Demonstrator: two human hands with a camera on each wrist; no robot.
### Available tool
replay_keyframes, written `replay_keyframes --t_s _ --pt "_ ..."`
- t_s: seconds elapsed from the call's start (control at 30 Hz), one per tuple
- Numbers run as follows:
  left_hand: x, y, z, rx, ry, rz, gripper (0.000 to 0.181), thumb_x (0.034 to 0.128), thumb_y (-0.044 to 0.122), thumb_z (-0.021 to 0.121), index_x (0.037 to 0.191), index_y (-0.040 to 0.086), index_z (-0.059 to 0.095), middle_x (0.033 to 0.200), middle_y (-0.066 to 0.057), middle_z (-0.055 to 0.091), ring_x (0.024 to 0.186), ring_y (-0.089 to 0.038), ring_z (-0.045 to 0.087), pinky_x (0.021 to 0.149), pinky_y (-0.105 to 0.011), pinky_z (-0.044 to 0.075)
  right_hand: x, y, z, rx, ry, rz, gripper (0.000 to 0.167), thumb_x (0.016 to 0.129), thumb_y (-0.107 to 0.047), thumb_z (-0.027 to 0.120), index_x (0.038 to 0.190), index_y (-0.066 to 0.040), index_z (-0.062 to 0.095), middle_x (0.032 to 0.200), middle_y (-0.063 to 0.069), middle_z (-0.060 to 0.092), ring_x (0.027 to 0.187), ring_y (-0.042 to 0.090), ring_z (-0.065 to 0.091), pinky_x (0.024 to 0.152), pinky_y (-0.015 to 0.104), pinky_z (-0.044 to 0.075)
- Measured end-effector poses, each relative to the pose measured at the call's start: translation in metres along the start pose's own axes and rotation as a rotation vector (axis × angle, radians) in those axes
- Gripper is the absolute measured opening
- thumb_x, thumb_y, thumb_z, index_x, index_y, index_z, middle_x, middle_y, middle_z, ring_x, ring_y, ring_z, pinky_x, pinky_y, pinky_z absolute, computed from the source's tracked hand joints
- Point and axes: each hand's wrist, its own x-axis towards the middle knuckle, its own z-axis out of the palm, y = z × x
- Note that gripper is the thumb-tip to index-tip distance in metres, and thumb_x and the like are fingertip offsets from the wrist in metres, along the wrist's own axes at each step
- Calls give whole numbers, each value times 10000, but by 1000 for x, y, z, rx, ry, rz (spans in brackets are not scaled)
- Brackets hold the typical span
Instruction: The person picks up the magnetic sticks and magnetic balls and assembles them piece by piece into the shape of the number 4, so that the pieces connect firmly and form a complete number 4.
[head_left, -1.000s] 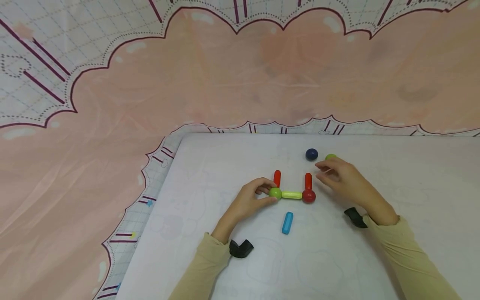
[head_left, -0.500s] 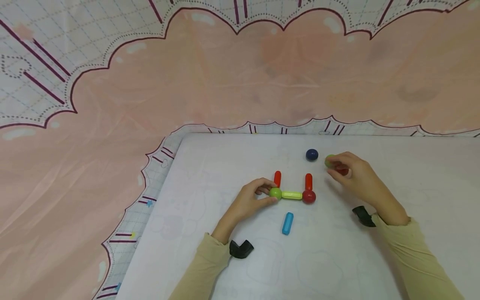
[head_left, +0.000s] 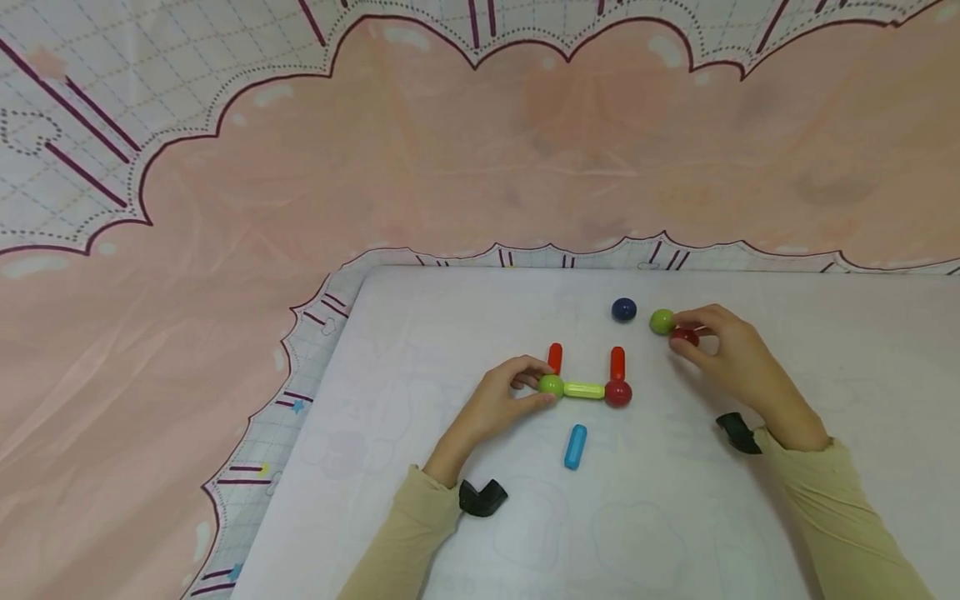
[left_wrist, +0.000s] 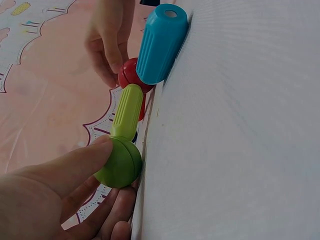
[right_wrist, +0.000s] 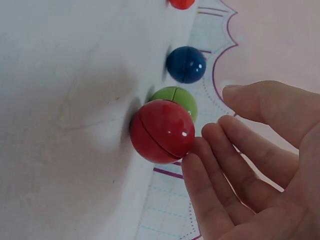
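My left hand (head_left: pixel 498 398) holds a green ball (left_wrist: pixel 119 162) between thumb and fingers. A yellow-green stick (head_left: pixel 584 390) joins that ball to a red ball (head_left: pixel 618 393). Two red sticks (head_left: pixel 617 362) (head_left: pixel 555 358) point away from the balls toward the far edge. My right hand (head_left: pixel 731 358) is at a loose red ball (right_wrist: pixel 162 131). Its fingertips lie close to that ball, while in the right wrist view the thumb stands apart from it. Directly behind the loose red ball sits another green ball (head_left: pixel 662 322).
A dark blue ball (head_left: pixel 624 310) lies left of the loose green one. Nearer the person, a blue stick (head_left: pixel 575 447) rests on the white tabletop (head_left: pixel 637 517). The table's left edge borders a patterned pink cloth (head_left: pixel 187 350).
My right hand has moved right, from beside the upright red stick, past the loose green ball to the loose red ball, which now shows. The left hand has stayed on its green ball.
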Motion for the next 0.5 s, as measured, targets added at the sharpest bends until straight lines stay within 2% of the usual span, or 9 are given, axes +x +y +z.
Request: replay_keyframes --t_s 0.37,0.5 --pt "1 0 0 0 6 -1 341 886 233 765 1201 155 659 1107 39 674 1004 -118 603 954 -312 476 1 9 -2 -3 -43 113 375 914 -43 676 1253 81 573 1203 261 569 1098 460 567 962 623 447" --pt "1 -1 0 3 5 -3 343 886 235 765 1202 155 659 1106 42 675 1003 -113 604 952 -310 477 1 13 0 2 -60 130 388 912 -41 681 1261 82 566 1207 257 561 1099 450 568 954 605 468"
